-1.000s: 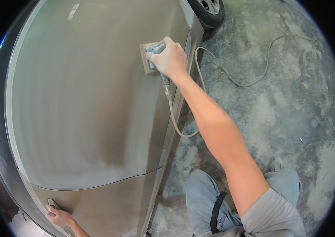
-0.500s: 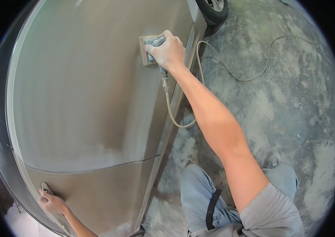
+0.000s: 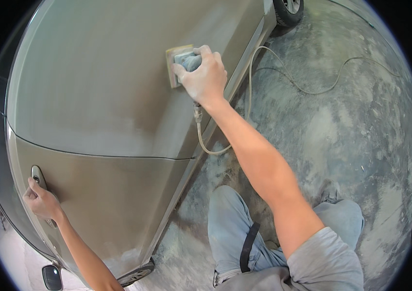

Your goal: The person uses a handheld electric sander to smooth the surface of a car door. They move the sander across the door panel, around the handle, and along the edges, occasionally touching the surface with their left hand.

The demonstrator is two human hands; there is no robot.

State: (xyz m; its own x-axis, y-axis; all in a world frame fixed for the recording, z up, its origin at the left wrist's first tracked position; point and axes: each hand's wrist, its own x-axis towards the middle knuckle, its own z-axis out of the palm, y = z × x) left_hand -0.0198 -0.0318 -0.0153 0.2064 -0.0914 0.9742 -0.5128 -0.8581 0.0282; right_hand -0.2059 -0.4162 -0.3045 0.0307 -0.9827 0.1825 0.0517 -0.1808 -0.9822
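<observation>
Panel sanding was apparently in hand. The grip of the right hand (image 3: 205,77) clasped the sander (image 3: 183,60) against the car panel (image 3: 94,92); the left hand (image 3: 44,202) curled around the door handle (image 3: 36,173). The next stroke seemingly called for level contact.

Sander (image 3: 186,60) on car door (image 3: 89,87), hose (image 3: 208,151) apparently behind right forearm (image 3: 254,157), floor (image 3: 322,140) rightward.

Square-pad palm sander (image 3: 189,60): blue-grey body, dusty; pale pad (image 3: 171,68) with yellowish edge, against the car's rear door (image 3: 104,72). Pale cord (image 3: 199,133) loops from its lower end. Door surface dull, hazy grey; brownish patch (image 3: 142,114) below sander. Front-door handle (image 3: 37,175): elongated, metallic, near the door seam, partly covered.
</observation>
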